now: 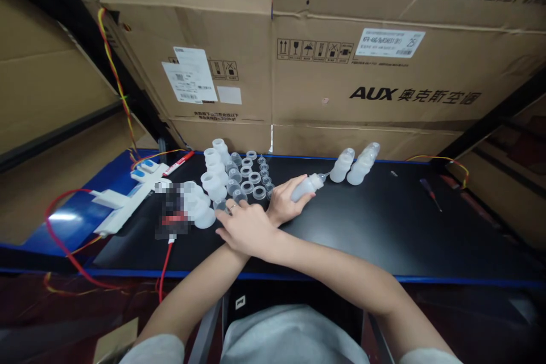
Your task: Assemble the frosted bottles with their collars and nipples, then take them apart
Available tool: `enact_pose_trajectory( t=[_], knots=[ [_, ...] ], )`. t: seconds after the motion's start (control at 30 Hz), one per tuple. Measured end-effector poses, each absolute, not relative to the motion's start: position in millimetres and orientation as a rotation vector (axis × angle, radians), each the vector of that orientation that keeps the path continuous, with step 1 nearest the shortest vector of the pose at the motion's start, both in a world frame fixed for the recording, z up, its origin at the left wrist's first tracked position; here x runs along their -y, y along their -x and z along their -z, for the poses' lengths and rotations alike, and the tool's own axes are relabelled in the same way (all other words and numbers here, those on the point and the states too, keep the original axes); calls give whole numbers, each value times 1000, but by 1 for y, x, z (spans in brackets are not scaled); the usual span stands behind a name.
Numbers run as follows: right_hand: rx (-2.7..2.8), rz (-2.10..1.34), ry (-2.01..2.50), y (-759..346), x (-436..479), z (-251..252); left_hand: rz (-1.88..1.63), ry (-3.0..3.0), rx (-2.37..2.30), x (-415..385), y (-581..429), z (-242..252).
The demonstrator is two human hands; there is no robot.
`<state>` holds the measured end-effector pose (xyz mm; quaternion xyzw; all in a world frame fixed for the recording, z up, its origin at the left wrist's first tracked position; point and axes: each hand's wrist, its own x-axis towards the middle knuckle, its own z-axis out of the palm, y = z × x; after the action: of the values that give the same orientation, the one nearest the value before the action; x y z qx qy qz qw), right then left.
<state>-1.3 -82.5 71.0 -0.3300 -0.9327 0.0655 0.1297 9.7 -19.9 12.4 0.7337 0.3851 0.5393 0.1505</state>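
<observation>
My arms cross, the right forearm passing over the left. My left hand (286, 200) is closed around a translucent baby bottle (302, 189), which tilts to the right. A collar and a clear nipple (322, 177) are on its top. My right hand (245, 226) is palm down at the near end of a row of clear dome caps (232, 186), its thumb and fingers apart. Its fingertips are at the nearest cap (220, 205); whether they touch it I cannot tell. Beside the caps lie several ring collars (259, 193) and small clear nipples (264, 173).
Several open bottles (213, 178) stand at left. Two capped bottles (342, 165) (364, 164) stand at the back right. A power strip (128, 199) with cables, a red marker (178, 164) and a screwdriver (430, 194) lie on the black mat (384, 227). Cardboard boxes (315, 79) wall the back.
</observation>
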Motion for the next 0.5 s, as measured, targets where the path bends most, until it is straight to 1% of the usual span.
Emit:
enact_pose_trajectory(
  t=[0.1, 0.23, 0.4, 0.5],
  knots=[
    [2745, -76, 989, 13, 81, -63, -1591, -2233, -1051, 15, -1, -8],
    [2675, -74, 1069, 4, 74, -59, -1624, -2248, -1069, 12, 3, -8],
    [2615, -307, 1028, -16, 68, -56, -1654, -2260, -1042, 15, -3, -11],
    [2374, -446, 1021, -31, 69, -61, -1592, -2275, -1106, 18, -5, -11]
  ],
)
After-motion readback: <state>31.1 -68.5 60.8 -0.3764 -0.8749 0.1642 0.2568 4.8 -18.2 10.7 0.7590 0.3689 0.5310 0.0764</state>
